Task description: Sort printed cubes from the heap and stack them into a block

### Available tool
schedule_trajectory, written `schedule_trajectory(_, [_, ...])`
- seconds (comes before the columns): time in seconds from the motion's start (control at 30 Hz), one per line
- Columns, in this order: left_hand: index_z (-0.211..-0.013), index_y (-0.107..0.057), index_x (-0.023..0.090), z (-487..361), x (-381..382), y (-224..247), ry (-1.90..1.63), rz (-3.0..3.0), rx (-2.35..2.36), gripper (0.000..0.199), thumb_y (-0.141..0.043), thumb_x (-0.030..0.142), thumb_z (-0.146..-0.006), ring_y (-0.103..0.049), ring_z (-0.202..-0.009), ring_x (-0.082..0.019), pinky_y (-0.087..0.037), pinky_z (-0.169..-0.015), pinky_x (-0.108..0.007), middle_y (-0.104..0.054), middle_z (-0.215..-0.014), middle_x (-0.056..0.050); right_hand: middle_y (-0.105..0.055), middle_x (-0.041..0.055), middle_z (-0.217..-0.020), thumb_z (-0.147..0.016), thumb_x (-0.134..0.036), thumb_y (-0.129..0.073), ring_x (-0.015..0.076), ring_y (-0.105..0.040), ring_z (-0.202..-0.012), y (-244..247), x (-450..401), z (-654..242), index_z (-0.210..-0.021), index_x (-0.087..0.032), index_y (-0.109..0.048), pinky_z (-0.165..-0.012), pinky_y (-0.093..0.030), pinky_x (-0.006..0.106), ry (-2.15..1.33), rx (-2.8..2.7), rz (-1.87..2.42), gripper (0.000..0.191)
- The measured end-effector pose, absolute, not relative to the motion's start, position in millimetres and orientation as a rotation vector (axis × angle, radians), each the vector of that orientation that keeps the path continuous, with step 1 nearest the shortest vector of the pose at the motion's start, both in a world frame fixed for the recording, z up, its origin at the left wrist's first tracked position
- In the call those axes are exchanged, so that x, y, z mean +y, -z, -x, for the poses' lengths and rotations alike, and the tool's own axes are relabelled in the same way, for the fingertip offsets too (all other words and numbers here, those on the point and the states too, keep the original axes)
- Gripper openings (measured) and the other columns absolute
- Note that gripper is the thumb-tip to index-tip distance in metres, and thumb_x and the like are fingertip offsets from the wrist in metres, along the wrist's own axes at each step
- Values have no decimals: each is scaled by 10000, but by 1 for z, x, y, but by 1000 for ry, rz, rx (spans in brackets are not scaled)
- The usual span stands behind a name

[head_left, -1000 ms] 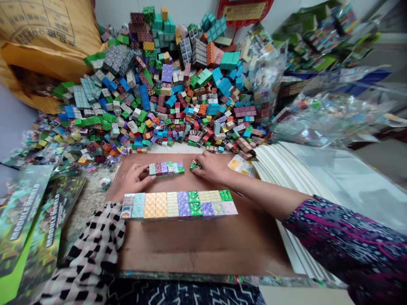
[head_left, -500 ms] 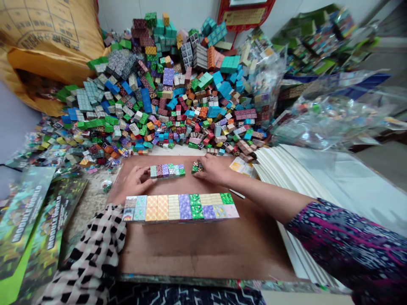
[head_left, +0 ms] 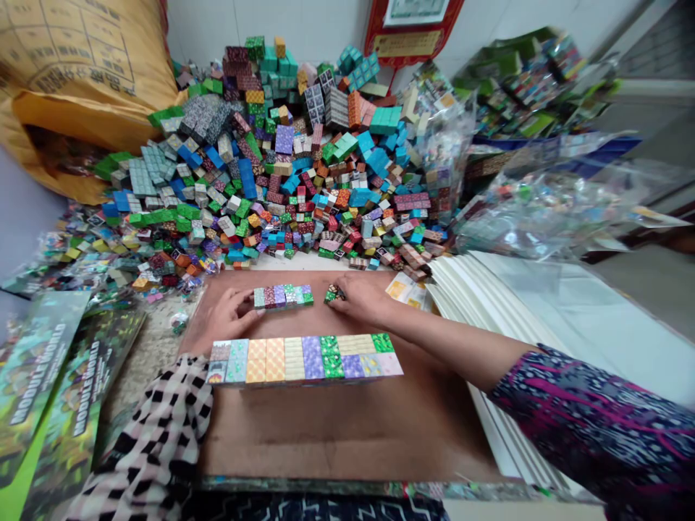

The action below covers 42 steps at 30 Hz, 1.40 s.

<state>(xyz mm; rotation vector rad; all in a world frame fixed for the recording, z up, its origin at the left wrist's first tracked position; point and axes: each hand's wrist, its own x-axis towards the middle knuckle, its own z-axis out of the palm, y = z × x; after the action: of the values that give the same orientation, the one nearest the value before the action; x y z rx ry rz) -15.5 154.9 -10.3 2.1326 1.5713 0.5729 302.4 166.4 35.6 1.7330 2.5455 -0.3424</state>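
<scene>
A short row of small patterned cubes [head_left: 283, 297] lies on the brown board [head_left: 347, 427]. My left hand [head_left: 231, 316] grips its left end between thumb and fingers. Right of that row, a gap apart, my right hand [head_left: 363, 300] is closed on a few dark green and brown patterned cubes [head_left: 332, 294], partly hidden by the fingers. Nearer to me stands a longer block of patterned cubes [head_left: 304, 359], two cubes deep, in orange, cream, purple, green and grey. Neither hand's fingers are on it.
Behind the board rises a big heap of coloured cubes [head_left: 293, 181]. A yellow sack [head_left: 87, 72] leans at left, above printed "Module World" sheets [head_left: 46, 369]. On the right are stacked white sheets [head_left: 521, 325] and clear plastic bags [head_left: 543, 210]. A small printed paper [head_left: 405, 289] lies near my right wrist.
The view has shifted slightly. My right fingers have closed further over the small green and brown cubes, covering more of them. My left hand stays at the short row's left end.
</scene>
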Motion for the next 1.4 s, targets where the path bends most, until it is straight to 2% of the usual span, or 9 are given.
schedule_trajectory(0.3, [-1293,-588,273,13,153,10,-542,-2156,1633,575,-545,621,-837,-581,-928,-230,-495,-738,-355,-589,-1047,-51,-656,169,-1154,-910,-251,-556,259,-609,-1057,-35,160,-299,-1092,-111,-595,-860,-436,308,331,2564,-1718,233])
schedule_trajectory(0.57, [-1271,-599,267,12,151,5,-539,-2169,1646,560,-558,612,-832,-591,-1018,-256,-519,-854,-413,-607,-1116,-58,-706,68,-1068,-864,-392,-621,210,-652,-894,-61,188,-315,-1100,-195,-626,-673,-444,258,600,2446,-1670,308])
schedule_trajectory(0.73, [-1273,-600,275,13,153,10,-549,-2121,1676,572,-595,600,-801,-577,-1113,-279,-511,-921,-424,-606,-1137,-56,-668,201,-1147,-903,-180,-502,293,-614,-1055,-62,221,-337,-1157,-104,-646,-784,-442,324,-69,2340,-1823,302])
schedule_trajectory(0.87, [-1284,-602,267,13,155,11,-538,-2116,1647,607,-573,632,-801,-599,-1015,-265,-525,-823,-394,-611,-1092,-61,-692,191,-1088,-885,-87,-449,277,-628,-1008,-43,230,-347,-1157,-103,-651,-766,-436,325,-81,2313,-1751,339])
schedule_trajectory(1.03, [-1277,-610,280,13,155,11,-586,-2142,1606,601,-561,657,-810,-598,-917,-231,-514,-746,-355,-619,-1047,-54,-701,175,-1051,-895,-173,-495,292,-618,-987,-47,228,-347,-1091,-123,-673,-770,-423,341,-116,2408,-1745,270])
schedule_trajectory(1.2, [-1292,-600,276,13,154,8,-556,-2166,1597,610,-538,668,-828,-587,-901,-218,-503,-738,-348,-606,-1029,-53,-716,100,-983,-848,-294,-600,225,-634,-841,-53,213,-308,-1015,-153,-681,-648,-406,285,492,2543,-1931,234])
schedule_trajectory(1.27, [-1284,-604,267,12,153,7,-553,-2169,1579,612,-534,671,-830,-581,-906,-224,-500,-730,-346,-610,-1010,-56,-718,87,-988,-804,-273,-629,205,-633,-813,-49,208,-289,-1112,-156,-657,-611,-401,267,722,2504,-2043,331])
schedule_trajectory(1.33, [-1292,-597,261,12,154,6,-549,-2177,1579,609,-529,662,-838,-577,-907,-228,-495,-735,-352,-607,-997,-57,-719,87,-1024,-780,-238,-625,199,-632,-811,-44,205,-275,-1228,-163,-611,-602,-399,260,782,2506,-2098,454])
schedule_trajectory(1.4, [-1306,-590,262,12,154,6,-529,-2196,1575,605,-527,649,-845,-572,-909,-234,-490,-737,-354,-596,-970,-53,-727,82,-1002,-796,-219,-588,193,-631,-786,-41,203,-268,-1169,-170,-656,-589,-387,262,773,2534,-2029,382])
